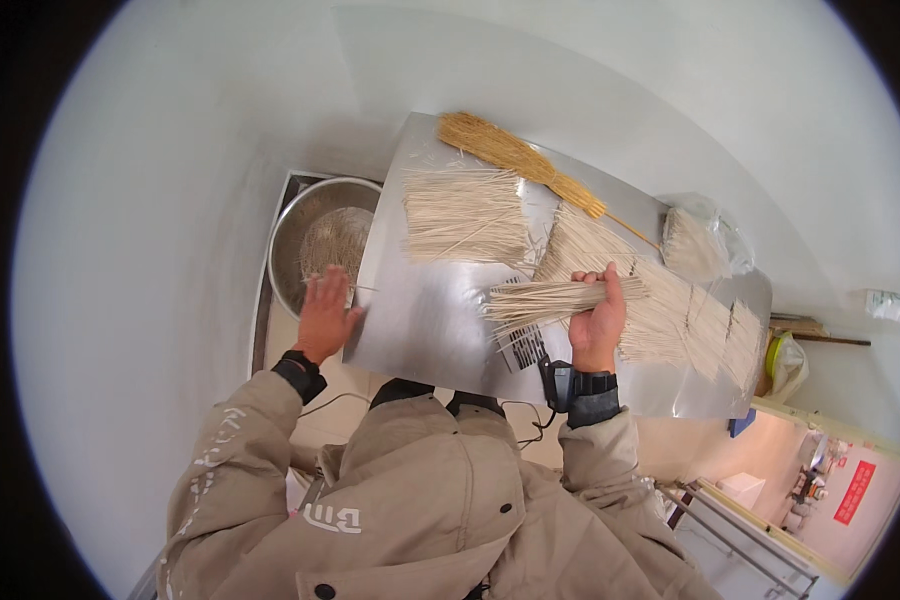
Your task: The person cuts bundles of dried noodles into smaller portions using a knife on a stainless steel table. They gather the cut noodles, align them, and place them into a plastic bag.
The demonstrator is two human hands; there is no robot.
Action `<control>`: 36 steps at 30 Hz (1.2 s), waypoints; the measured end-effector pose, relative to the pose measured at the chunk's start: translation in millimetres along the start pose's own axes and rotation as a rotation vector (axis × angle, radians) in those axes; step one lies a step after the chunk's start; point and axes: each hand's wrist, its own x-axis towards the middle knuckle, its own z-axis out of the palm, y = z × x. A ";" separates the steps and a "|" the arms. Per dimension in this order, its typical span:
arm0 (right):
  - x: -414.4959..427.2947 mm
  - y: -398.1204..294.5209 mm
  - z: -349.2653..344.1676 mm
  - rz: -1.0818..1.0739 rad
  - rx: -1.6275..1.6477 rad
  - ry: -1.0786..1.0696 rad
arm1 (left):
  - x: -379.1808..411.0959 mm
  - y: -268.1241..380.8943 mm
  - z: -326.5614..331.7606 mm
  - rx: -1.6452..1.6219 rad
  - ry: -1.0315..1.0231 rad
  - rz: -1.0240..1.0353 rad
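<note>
My right hand (600,326) grips a bundle of thin dried noodles (532,298) above the stainless steel tabletop (420,322), its loose ends fanning out to the left. Beneath the bundle lies a sheet with black printed marks (526,351), partly covered. My left hand (325,319) is flat, with nothing in it, between the table's left edge and a round metal basin (277,281). Broken noodle pieces (336,240) lie in that basin. Farther back on the table rests a neat stack of noodles (461,217). Overlapping rows of noodles (664,319) spread to the right of my right hand.
A straw hand broom (499,146) lies along the table's back edge, with noodle scraps nearby. At the back right sits a clear plastic bag (697,241) of pale contents. White walls (165,225) stand behind and to the left. A black cable (536,429) hangs near my right wrist.
</note>
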 end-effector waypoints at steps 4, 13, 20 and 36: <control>-3.0 13.4 10.1 0.063 0.047 -0.005 | 37.9 62.6 -39.7 -0.337 0.319 0.233; -32.4 50.6 51.8 -0.060 -0.085 0.116 | 97.7 234.4 -93.6 -0.815 0.377 0.187; -41.4 55.8 58.8 -0.159 -0.070 0.129 | 94.1 230.7 -61.1 -0.713 0.379 0.175; -44.5 29.3 62.6 -0.174 -0.071 0.159 | 77.0 214.3 -82.8 -0.612 0.361 0.494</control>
